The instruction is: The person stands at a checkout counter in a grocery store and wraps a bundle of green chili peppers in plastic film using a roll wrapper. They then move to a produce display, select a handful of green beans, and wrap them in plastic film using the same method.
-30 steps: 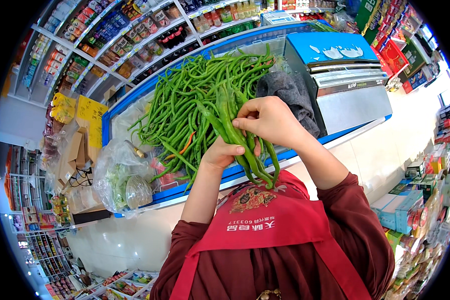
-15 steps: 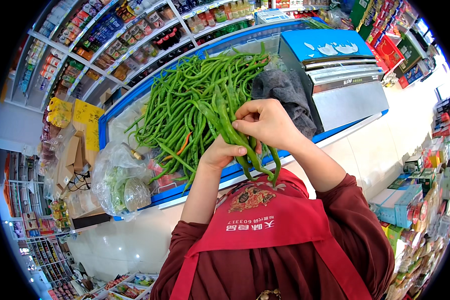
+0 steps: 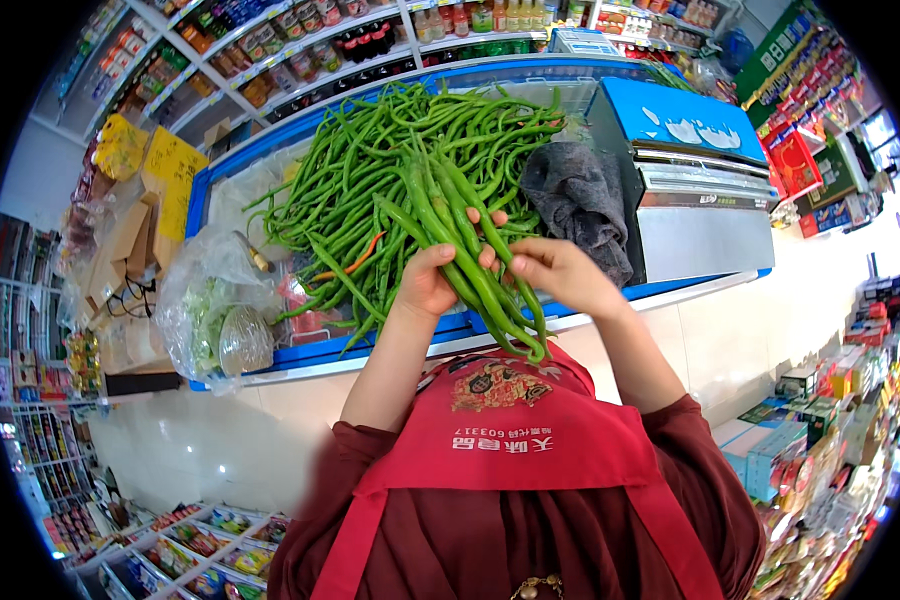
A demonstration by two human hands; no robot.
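My left hand [image 3: 427, 283] grips a bunch of long green peppers [image 3: 473, 262] that hang down in front of my red apron [image 3: 510, 440]. My right hand [image 3: 560, 272] is beside it with its fingertips touching the bunch from the right. Behind my hands a large heap of the same long green peppers [image 3: 390, 160] lies on top of a blue chest freezer [image 3: 270, 150]. One orange-red pepper [image 3: 355, 262] shows in the heap.
A grey cloth [image 3: 575, 200] lies on the freezer's right side, next to its blue sliding lid [image 3: 685, 120]. A clear plastic bag with greens [image 3: 215, 310] sits at the left end. Shelves of bottles [image 3: 370, 30] stand behind, packaged goods at both sides.
My right hand has come down off the top of the bunch to its right side. The bunch now sits mostly in my left hand.
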